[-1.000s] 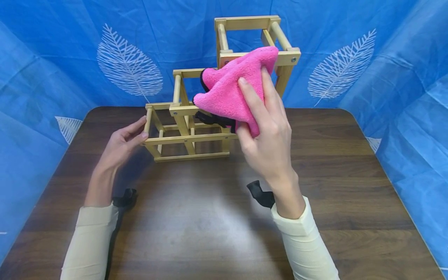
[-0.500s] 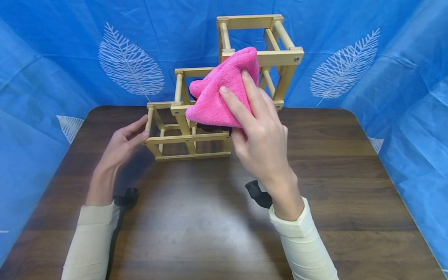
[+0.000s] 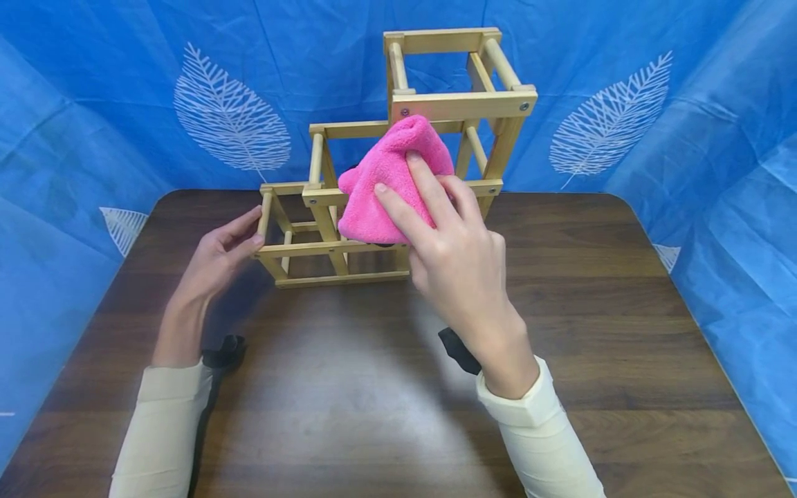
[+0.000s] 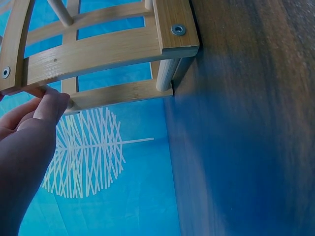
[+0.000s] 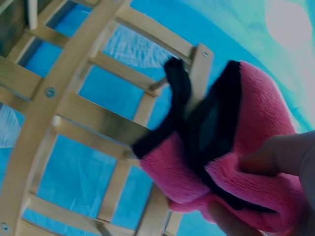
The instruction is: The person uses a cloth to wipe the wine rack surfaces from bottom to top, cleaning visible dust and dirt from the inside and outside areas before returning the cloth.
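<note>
My right hand holds a pink fleecy cloth bunched up, with dark edging that shows in the right wrist view. The cloth overlaps the front of the middle step of a stepped wooden rack. Thumb and fingers pinch the cloth from the side, in front of the rack's slats. My left hand grips the rack's low left end, thumb at the near corner and fingers on the end bar. Seen from the left wrist, thumb and fingers of the left hand pinch the underside of a rail.
The rack stands at the back of a brown wood-grain table. Behind it hangs a blue curtain with white leaf prints. Black straps with mounts sit at both wrists, below cream sleeves.
My right hand has carried the cloth leftward and then down, from the front of the top tier to the middle step. My left hand stays on the rack's left end.
</note>
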Available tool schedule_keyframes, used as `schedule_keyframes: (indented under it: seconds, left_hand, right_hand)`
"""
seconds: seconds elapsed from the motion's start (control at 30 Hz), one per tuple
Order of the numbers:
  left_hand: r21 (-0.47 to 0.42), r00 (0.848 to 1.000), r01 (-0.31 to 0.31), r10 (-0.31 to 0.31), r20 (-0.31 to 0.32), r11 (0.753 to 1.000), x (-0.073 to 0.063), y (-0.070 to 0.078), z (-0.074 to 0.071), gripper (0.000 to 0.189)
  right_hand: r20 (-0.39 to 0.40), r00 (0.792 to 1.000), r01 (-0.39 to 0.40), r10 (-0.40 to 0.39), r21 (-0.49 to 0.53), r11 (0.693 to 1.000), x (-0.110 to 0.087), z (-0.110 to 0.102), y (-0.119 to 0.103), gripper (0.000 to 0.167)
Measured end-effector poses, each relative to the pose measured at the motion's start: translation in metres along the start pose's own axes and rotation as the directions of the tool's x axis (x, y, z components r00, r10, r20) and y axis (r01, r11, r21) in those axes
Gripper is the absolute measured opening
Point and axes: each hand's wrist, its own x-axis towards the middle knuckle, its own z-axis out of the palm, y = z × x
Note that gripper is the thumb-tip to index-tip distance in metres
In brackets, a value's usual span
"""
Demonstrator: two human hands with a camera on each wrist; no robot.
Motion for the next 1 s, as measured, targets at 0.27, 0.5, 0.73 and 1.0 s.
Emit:
schedule_keyframes:
  seconds: [0.27,0.5,0.73,1.0]
  left_hand:
    - [-0.014,1.000,0.003,-0.003,-0.001,1.000,0.000,0.001,0.000,0.064]
    - [-0.019,1.000,0.019,-0.019,-0.010,1.000,0.001,0.000,0.000,0.063]
    - [-0.040,1.000,-0.012,0.012,-0.005,0.999,0.002,-0.003,-0.002,0.064]
    - [-0.048,1.000,-0.028,0.028,0.008,0.998,0.001,-0.004,-0.002,0.066]
  right_hand:
    - [-0.061,0.996,0.060,-0.065,-0.077,0.995,-0.012,0.008,-0.010,0.038]
    - [-0.058,0.998,0.032,-0.037,-0.091,0.995,-0.020,0.003,-0.017,0.036]
    - [-0.139,0.974,-0.181,0.180,0.005,0.983,-0.027,-0.023,-0.009,0.044]
    - [-0.101,0.948,-0.302,0.303,0.024,0.953,-0.041,-0.016,0.016,0.054]
